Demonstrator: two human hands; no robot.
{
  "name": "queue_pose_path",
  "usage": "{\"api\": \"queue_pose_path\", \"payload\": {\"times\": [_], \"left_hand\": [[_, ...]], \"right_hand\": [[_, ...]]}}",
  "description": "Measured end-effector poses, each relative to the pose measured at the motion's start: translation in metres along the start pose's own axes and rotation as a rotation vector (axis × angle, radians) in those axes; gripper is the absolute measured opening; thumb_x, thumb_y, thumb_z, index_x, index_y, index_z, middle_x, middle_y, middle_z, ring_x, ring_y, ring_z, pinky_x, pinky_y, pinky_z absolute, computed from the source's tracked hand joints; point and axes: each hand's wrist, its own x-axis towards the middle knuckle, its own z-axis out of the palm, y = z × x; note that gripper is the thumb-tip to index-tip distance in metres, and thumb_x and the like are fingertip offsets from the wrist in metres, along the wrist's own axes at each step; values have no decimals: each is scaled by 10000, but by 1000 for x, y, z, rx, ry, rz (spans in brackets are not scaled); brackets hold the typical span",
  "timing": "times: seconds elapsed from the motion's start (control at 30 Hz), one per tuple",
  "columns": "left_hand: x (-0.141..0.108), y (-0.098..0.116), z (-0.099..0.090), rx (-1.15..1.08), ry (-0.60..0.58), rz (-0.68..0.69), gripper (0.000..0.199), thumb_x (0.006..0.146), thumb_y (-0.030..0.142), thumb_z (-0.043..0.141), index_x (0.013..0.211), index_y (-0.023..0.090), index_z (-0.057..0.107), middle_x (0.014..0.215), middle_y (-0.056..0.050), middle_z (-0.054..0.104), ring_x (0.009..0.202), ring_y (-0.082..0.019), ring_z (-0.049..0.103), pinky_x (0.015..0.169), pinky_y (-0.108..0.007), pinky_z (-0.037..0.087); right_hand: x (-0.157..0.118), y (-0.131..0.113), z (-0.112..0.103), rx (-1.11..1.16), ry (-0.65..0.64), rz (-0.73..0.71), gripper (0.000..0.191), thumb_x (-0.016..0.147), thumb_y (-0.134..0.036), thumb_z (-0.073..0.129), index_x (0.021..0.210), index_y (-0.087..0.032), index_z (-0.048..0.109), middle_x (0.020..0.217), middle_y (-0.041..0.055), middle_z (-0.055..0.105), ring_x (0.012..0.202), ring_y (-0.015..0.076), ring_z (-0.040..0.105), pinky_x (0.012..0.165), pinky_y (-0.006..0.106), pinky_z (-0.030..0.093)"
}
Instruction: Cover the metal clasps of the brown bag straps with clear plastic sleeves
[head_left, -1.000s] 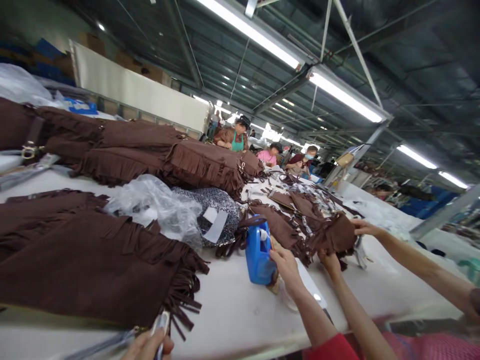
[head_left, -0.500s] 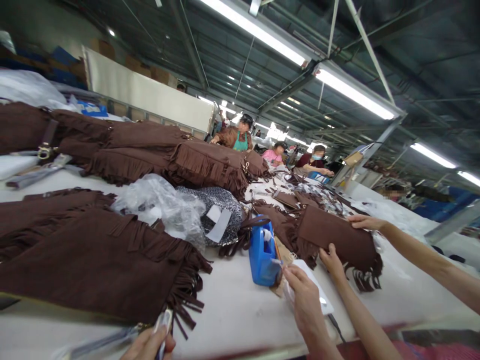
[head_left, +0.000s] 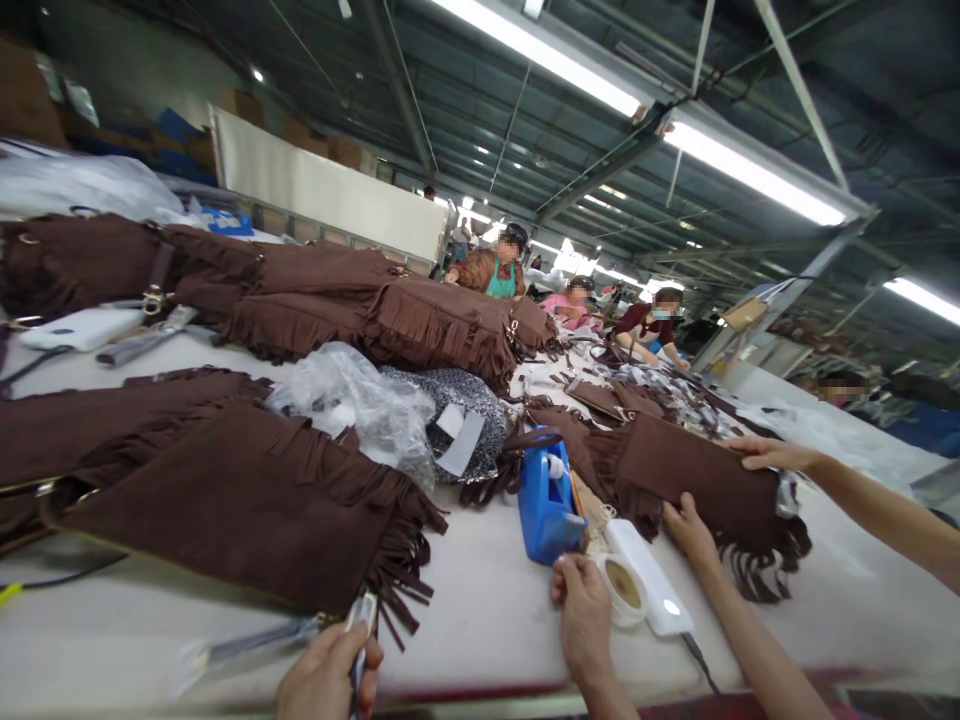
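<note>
My left hand (head_left: 330,665), at the bottom, is closed round a slim tool with a metallic end (head_left: 361,620), beside the fringe of a brown bag (head_left: 255,500). A plastic-wrapped strap (head_left: 251,645) lies left of it. My right hand (head_left: 585,610) has its fingertips pressed together just below the blue tape dispenser (head_left: 544,510); what they hold, if anything, is too small to make out. A tape roll (head_left: 622,588) stands against the right side of that hand, next to a white device (head_left: 651,580) with a cable.
At the right, another person's hands (head_left: 690,530) hold a brown fringed bag (head_left: 690,470). Stacked brown bags (head_left: 315,290) line the back. Clear plastic (head_left: 360,405) and a speckled bundle (head_left: 465,425) lie mid-table. Several people sit or stand farther off.
My right hand has moved down and slightly left, and the tape roll and white device show more fully. The whole view has shifted, so things appear farther right. My left hand still grips the tool.
</note>
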Motion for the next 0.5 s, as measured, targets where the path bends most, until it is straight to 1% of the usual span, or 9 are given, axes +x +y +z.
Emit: {"api": "queue_pose_path", "payload": {"times": [0.07, 0.1, 0.17, 0.2, 0.27, 0.33, 0.4, 0.5], "left_hand": [[-6, 4, 3, -45, 1, 9, 271, 576, 420, 563, 482, 181, 476, 294, 55, 400, 303, -71, 317, 354, -194, 219], [-9, 5, 4, -55, -2, 9, 268, 593, 411, 545, 476, 183, 466, 288, 55, 395, 300, -69, 312, 354, -192, 220], [-13, 7, 6, -64, -11, 0, 268, 618, 406, 518, 475, 187, 457, 285, 57, 388, 298, -69, 312, 352, -193, 226], [-15, 7, 7, -71, -11, -3, 270, 626, 408, 509, 478, 188, 457, 284, 60, 381, 297, -68, 310, 352, -192, 226], [-17, 5, 8, -90, 3, 0, 276, 632, 413, 502, 479, 188, 455, 289, 62, 377, 299, -65, 308, 352, -189, 225], [-19, 3, 9, -99, 18, -5, 278, 630, 421, 505, 484, 188, 458, 292, 61, 379, 302, -69, 314, 350, -189, 223], [-19, 0, 10, -107, 28, -26, 273, 619, 430, 518, 499, 189, 468, 305, 59, 391, 305, -76, 326, 342, -193, 225], [-17, -4, 11, -110, 40, -4, 284, 625, 451, 527, 530, 187, 484, 348, 55, 428, 321, -84, 354, 342, -202, 244]], "right_hand": [[-10, 0, -2, -40, -50, -7, 319, 725, -513, 536, 724, -206, 448, 593, -50, 443, 476, 94, 400, 448, 226, 343], [-16, -1, -1, -72, -97, -15, 322, 728, -516, 537, 730, -203, 461, 591, -49, 448, 481, 96, 404, 454, 227, 343], [-31, -8, 4, -138, -264, -50, 326, 740, -517, 534, 729, -196, 481, 584, -46, 452, 496, 100, 414, 472, 229, 346], [-39, -15, 10, -161, -384, -70, 326, 749, -514, 527, 719, -192, 486, 582, -44, 453, 502, 101, 418, 479, 229, 346], [-54, -33, 26, -164, -661, -81, 325, 764, -500, 519, 693, -185, 487, 576, -41, 454, 505, 96, 424, 482, 223, 342], [-67, -56, 46, -134, -909, -36, 321, 762, -487, 525, 687, -178, 483, 576, -39, 466, 487, 82, 413, 465, 210, 325], [-76, -76, 69, -104, -1085, 25, 310, 741, -471, 552, 692, -173, 481, 575, -40, 477, 469, 67, 394, 449, 196, 306], [-80, -90, 100, -122, -1258, 64, 285, 708, -431, 589, 673, -170, 481, 559, -44, 489, 474, 61, 398, 439, 180, 291]]}}
